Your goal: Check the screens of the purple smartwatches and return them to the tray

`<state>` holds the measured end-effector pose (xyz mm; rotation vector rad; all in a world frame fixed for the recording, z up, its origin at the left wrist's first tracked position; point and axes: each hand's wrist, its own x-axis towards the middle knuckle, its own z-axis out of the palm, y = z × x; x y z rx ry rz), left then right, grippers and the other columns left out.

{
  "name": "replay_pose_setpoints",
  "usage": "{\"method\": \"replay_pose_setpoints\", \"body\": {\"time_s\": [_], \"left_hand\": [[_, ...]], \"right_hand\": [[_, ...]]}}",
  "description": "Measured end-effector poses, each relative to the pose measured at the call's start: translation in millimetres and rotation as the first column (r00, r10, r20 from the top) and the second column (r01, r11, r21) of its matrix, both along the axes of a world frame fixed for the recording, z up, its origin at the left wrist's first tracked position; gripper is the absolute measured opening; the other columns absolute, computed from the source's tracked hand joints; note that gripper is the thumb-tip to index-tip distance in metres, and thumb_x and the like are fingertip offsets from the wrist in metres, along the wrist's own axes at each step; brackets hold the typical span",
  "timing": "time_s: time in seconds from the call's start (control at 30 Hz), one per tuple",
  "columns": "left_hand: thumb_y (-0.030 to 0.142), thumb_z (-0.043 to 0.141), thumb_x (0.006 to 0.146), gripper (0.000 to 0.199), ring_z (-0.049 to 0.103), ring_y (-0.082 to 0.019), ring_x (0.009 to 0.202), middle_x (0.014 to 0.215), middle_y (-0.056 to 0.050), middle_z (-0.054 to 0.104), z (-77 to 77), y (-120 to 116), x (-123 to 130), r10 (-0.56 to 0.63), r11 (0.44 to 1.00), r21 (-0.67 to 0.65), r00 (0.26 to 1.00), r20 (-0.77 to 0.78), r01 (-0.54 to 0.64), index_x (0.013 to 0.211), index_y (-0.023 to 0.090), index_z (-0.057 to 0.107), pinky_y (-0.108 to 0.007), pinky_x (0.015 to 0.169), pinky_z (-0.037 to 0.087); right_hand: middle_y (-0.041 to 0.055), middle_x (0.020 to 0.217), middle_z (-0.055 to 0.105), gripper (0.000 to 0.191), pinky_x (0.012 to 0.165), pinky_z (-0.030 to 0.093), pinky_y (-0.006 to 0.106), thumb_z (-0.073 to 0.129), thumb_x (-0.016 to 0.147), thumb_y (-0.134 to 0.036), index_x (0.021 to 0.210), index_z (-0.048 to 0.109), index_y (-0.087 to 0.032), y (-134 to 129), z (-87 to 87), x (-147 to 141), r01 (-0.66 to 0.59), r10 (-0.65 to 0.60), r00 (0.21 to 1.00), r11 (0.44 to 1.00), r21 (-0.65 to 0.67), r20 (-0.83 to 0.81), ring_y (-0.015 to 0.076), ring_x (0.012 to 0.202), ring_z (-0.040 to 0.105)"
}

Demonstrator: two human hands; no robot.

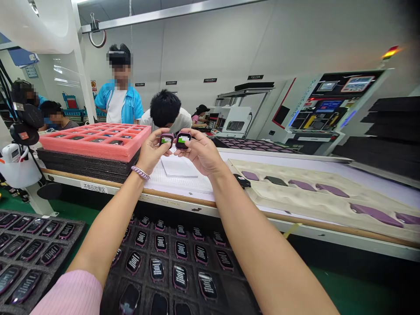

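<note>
Two small square watches with dark purple cases are held up side by side above the bench, their lit screens partly green and facing me. My left hand [153, 151] is closed on the left watch [166, 139], its thumb over the lower screen. Closed on the right watch [183, 139] is my right hand [203, 153], thumb at the screen's edge. White paper sheets [180, 167] lie on the bench behind and below the hands. Under my forearms, a black foam tray [236, 284] holds several watches with white text on their screens.
Pink foam tray [127, 153] on black trays stands at left; a beige tray [262, 192] with purple and black pieces is at right. Another watch tray [74, 245] is at lower left. The bench edge [177, 202] crosses below my hands. People are beyond the bench.
</note>
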<state>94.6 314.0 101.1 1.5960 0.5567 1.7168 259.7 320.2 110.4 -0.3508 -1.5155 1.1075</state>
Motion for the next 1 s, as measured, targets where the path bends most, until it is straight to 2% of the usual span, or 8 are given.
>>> {"method": "replay_pose_setpoints", "body": {"time_s": [0.1,0.33,0.6,0.83,1.0], "left_hand": [[0.026,0.076,0.070,0.052,0.063,-0.010,0.057,0.092,-0.004,0.068,-0.3,0.0,-0.2,-0.013,1.000,-0.001,1.000,-0.004,0.013,0.118,0.017,0.057,-0.022,0.057,0.052],[0.016,0.065,0.069,0.052,0.066,-0.011,0.059,0.095,-0.004,0.069,1.4,-2.5,0.0,-0.034,0.998,-0.050,0.999,0.005,0.034,0.120,0.017,0.057,-0.024,0.061,0.056],[0.024,0.068,0.074,0.050,0.067,-0.012,0.061,0.093,-0.004,0.070,2.9,-3.6,0.8,-0.041,0.995,-0.090,0.999,-0.017,0.039,0.122,0.018,0.057,-0.024,0.061,0.058],[0.016,0.058,0.069,0.054,0.067,-0.012,0.058,0.086,0.000,0.069,5.4,-10.1,0.8,-0.063,0.992,-0.110,0.998,0.026,0.065,0.123,0.016,0.056,-0.023,0.061,0.057],[0.018,0.058,0.067,0.056,0.068,-0.013,0.059,0.085,-0.001,0.068,4.1,-2.8,3.0,-0.090,0.987,-0.127,0.994,0.057,0.096,0.122,0.014,0.057,-0.024,0.060,0.057]], "right_hand": [[-0.0001,0.079,0.065,0.047,0.063,0.054,0.034,0.077,0.065,-0.033,0.107,0.057,-0.023,0.7,-0.4,0.6,-0.003,0.003,1.000,1.000,0.009,0.002,0.0191,0.063,0.064],[-0.0025,0.081,0.067,0.051,0.063,0.053,0.032,0.072,0.057,-0.023,0.105,0.058,-0.023,-0.4,1.2,1.4,-0.034,0.033,0.999,0.999,-0.030,-0.018,0.0171,0.061,0.064],[-0.0006,0.080,0.064,0.057,0.060,0.051,0.033,0.088,0.062,-0.043,0.106,0.057,-0.023,0.2,-0.4,0.1,0.021,-0.021,1.000,1.000,0.003,-0.009,0.0176,0.058,0.063],[-0.0028,0.082,0.068,0.048,0.059,0.052,0.029,0.073,0.060,-0.024,0.105,0.058,-0.023,0.6,-0.1,2.8,-0.020,0.020,0.999,1.000,-0.005,-0.030,0.0155,0.057,0.063],[-0.0041,0.077,0.068,0.050,0.057,0.052,0.025,0.069,0.058,-0.023,0.106,0.056,-0.020,7.9,-1.6,-4.1,-0.015,0.013,0.999,0.999,-0.034,-0.046,0.0146,0.055,0.064]]}}
